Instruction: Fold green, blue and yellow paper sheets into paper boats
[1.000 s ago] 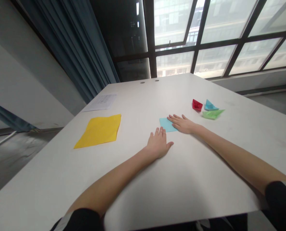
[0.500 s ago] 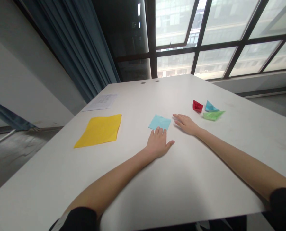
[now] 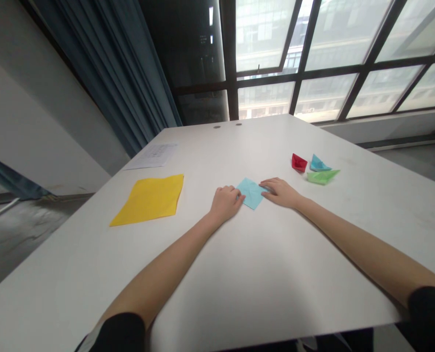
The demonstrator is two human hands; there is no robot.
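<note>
A folded square of light blue paper (image 3: pixel 250 193) lies on the white table, turned so that its corners point toward me and to the sides. My left hand (image 3: pixel 227 202) pinches its left corner between thumb and curled fingers. At the opposite corner, my right hand (image 3: pixel 280 192) grips the paper between thumb and fingers. Creases show on the paper's upper face. Beyond my right hand stand small folded paper boats: a red one (image 3: pixel 298 163), a blue one (image 3: pixel 319 163) and a green one (image 3: pixel 323 177).
Yellow paper sheets (image 3: pixel 149 200) lie to the left on the white table (image 3: pixel 217 283). Behind them is a printed white sheet (image 3: pixel 153 156). Two round holes sit near the far edge. A blue curtain (image 3: pixel 129 73) and windows rise beyond the table.
The blue paper has been turned to a diamond position. My left hand went from lying flat on its near edge to pinching its left corner; my right hand has closed on the right corner.
</note>
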